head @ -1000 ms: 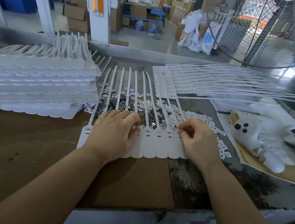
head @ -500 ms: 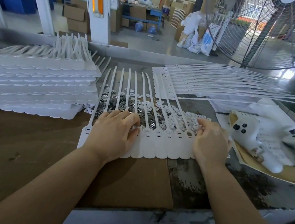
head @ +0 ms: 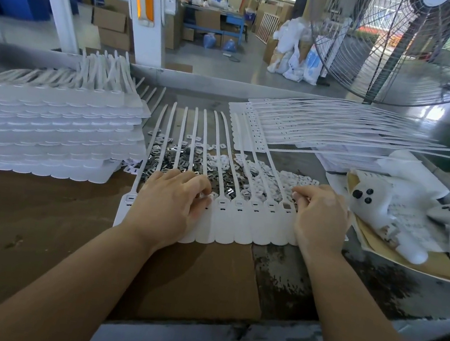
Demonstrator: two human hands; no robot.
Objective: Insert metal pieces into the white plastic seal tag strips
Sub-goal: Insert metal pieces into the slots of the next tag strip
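Seal tag strip sheet (head: 242,224): white plastic, matt, smooth, slightly translucent at the flat tag ends. Stacked sheets (head: 50,131) to the left showing the same milky plastic, edges catching a soft sheen. Metal pieces (head: 173,160) lying loose in a pile under the tails: bright, glossy metal, glinting. Beside them, small white pieces (head: 263,175), dull, looking like plastic. Cardboard sheet (head: 197,279) under the work: brown, matt, fibrous. Table top (head: 375,287) showing grey metal, worn and blotchy, with a duller metal front rim. Plush toy (head: 380,209) looking like soft white cloth, glossy black eyes. Fan guard (head: 380,47): thin metal wire, shining faintly.
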